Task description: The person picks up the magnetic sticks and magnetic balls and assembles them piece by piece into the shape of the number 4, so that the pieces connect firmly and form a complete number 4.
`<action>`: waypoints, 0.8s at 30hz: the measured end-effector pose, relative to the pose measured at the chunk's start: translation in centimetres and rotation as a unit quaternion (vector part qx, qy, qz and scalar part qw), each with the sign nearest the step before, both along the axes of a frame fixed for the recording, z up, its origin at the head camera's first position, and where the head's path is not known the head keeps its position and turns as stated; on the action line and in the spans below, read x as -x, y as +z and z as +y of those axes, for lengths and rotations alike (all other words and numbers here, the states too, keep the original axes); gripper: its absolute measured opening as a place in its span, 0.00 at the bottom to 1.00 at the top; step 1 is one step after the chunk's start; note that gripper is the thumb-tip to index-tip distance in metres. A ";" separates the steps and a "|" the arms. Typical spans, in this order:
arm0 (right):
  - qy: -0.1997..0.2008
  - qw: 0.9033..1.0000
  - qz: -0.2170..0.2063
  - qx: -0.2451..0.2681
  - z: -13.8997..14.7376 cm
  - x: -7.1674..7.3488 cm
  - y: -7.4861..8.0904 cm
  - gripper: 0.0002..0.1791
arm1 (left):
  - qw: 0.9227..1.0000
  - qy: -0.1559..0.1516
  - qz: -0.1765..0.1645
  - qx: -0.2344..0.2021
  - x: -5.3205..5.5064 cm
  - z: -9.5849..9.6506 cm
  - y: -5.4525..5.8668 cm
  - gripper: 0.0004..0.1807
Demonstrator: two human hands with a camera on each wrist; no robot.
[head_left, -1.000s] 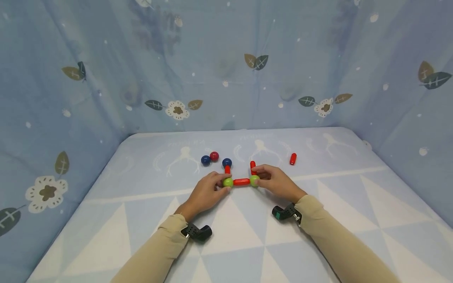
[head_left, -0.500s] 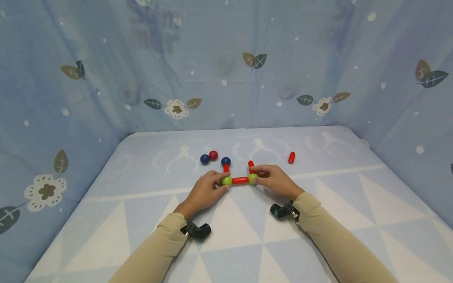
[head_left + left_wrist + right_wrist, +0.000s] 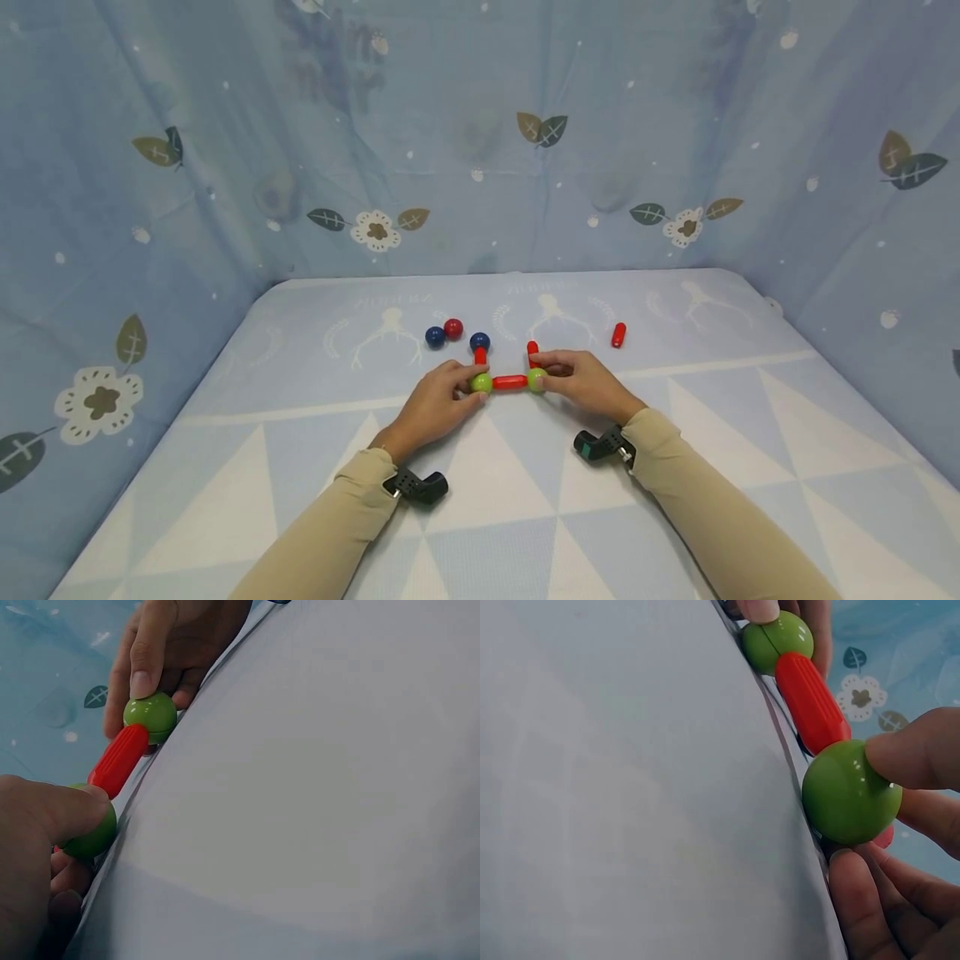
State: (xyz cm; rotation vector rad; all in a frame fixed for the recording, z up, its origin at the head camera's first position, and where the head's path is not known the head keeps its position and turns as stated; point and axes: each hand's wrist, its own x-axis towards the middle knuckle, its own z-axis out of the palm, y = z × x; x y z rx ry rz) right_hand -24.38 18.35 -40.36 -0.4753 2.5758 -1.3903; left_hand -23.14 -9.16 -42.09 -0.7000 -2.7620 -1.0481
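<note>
My left hand [image 3: 435,407] pinches a green ball [image 3: 482,384] between thumb and fingers. A second green ball [image 3: 536,381] is pinched in my right hand [image 3: 588,385]. Between the balls runs a ridged red rod [image 3: 510,382], touching both in the right wrist view. From the left green ball another red rod [image 3: 480,357] points away to a blue ball [image 3: 480,342]. A third red rod [image 3: 532,348] extends away from the right green ball, partly covered by my right fingers. In the left wrist view, my thumb partly hides the nearer green ball [image 3: 97,836].
A loose blue ball [image 3: 435,337] and a red ball [image 3: 453,329] lie side by side beyond my left hand. One loose red rod [image 3: 618,335] lies farther back on the right. Patterned cloth covers the table [image 3: 510,550], and a blue curtain [image 3: 480,142] hangs behind it.
</note>
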 end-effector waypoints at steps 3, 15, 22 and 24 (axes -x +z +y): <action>0.002 1.000 -0.002 0.004 0.2 0.1 -0.2 0.28 | 1.000 -0.003 -0.001 -0.001 0.1 0.1 0.0 0.24; 0.005 1.000 -0.003 0.020 0.4 -0.3 -0.3 0.28 | 0.996 0.029 -0.047 -0.069 0.6 -0.4 0.9 0.20; 0.016 1.000 0.005 0.017 0.5 0.1 -0.1 0.27 | 0.987 0.092 -0.046 -0.120 2.4 -2.1 2.1 0.16; 0.018 1.000 0.003 0.017 0.5 0.1 -0.5 0.27 | 0.981 0.119 -0.053 -0.146 2.9 -2.8 2.2 0.15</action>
